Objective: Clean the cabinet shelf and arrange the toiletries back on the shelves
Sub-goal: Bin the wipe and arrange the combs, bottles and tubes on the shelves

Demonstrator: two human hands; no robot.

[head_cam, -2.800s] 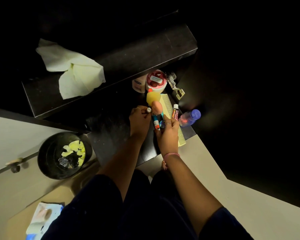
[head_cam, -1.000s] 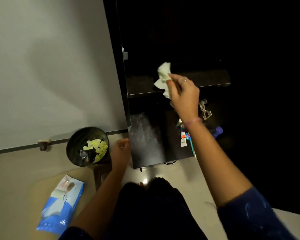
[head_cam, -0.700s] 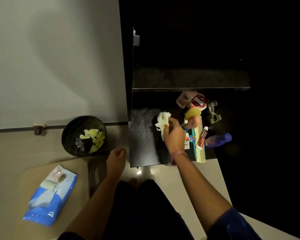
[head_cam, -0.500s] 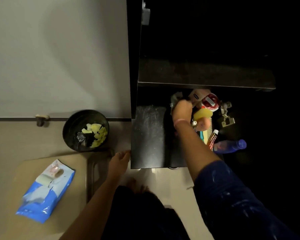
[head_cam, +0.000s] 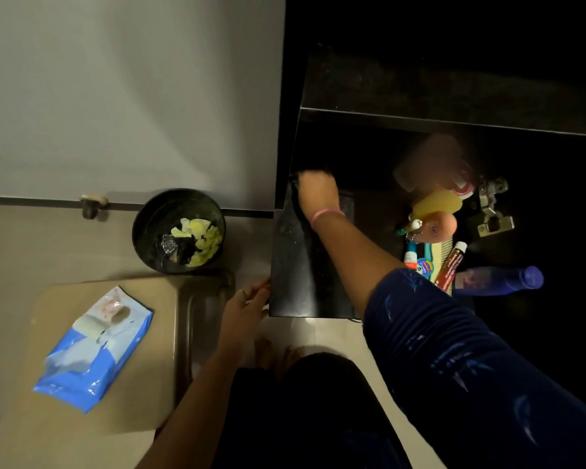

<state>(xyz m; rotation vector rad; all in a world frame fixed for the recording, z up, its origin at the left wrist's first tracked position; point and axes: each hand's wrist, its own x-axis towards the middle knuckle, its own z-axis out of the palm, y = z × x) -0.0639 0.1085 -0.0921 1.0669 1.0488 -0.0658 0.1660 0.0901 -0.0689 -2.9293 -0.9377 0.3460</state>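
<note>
A dark lower shelf [head_cam: 305,286] is carrying toiletries at its right end: a yellow bottle [head_cam: 437,204], a comb [head_cam: 445,248], a red tube [head_cam: 451,264] and a blue bottle [head_cam: 498,281] lying on its side. The floor [head_cam: 48,238] is bearing a black bin [head_cam: 180,230] and a low stool [head_cam: 142,394], with a blue wipes pack [head_cam: 93,350] lying on the stool.

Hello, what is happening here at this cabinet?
A person is cleaning a dark cabinet's lower shelf. The right hand reaches into the back left corner; whether it holds a wipe cannot be seen. The left hand rests at the shelf's front edge. Toiletries, among them a blue-capped bottle and a comb, lie together on the right. A bin with used wipes stands on the floor, beside a wipes pack.
</note>
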